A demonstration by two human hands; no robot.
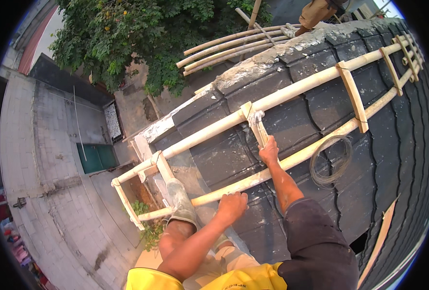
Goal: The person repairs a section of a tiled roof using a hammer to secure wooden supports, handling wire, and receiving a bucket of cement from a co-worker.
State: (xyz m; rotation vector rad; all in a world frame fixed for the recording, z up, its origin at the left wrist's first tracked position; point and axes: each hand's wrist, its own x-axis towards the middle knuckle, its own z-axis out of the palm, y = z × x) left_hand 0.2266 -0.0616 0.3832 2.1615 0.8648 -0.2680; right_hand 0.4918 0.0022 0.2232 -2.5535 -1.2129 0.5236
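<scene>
A bamboo ladder (301,92) with flat wooden rungs lies along the dark tiled roof. My right hand (270,151) is closed around the handle of what looks like a hammer (256,117). Its pale, crusted head lies over a rung, just below the upper pole. To the left, my left hand (232,207) is curled into a fist at the edge of the lower bamboo pole (253,181); anything inside its fingers is hidden. My leg, in a grey mortar-stained boot (179,199), is placed across the ladder near its left end.
A wire coil (330,162) lies on the roof tiles (291,123) right of my forearm. A rough mortar ridge (258,63) edges the roof, with a drop beyond. Bamboo poles (224,52) and another person's leg (316,14) are at the top. A wood strip (378,241) lies lower right.
</scene>
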